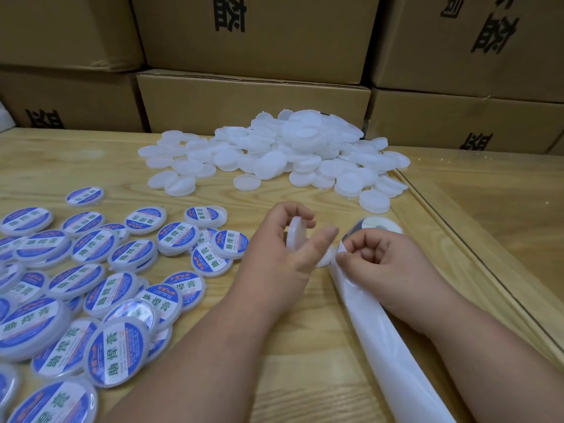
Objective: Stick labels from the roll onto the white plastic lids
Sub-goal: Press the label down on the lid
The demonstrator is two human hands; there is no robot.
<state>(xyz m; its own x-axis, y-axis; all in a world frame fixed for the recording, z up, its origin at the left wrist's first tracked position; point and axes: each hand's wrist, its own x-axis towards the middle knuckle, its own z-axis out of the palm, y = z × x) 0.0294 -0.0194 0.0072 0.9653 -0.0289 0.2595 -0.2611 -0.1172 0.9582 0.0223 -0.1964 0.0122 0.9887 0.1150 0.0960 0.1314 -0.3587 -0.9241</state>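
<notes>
My left hand (282, 251) holds a plain white lid (295, 232) on edge between thumb and fingers, above the wooden table (274, 346). My right hand (370, 254) has curled fingers pinching the white backing strip (381, 340) where it leaves the label roll (381, 225). The roll lies flat just beyond that hand. Another white lid (324, 259) lies between the two hands. A heap of plain white lids (280, 154) sits at the back of the table. Several lids with blue labels (91, 285) are spread over the left side.
Stacked cardboard boxes (253, 96) with black print line the far edge of the table. The used backing strip runs toward me, past my right forearm. A raised wooden border (457, 254) runs diagonally at the right.
</notes>
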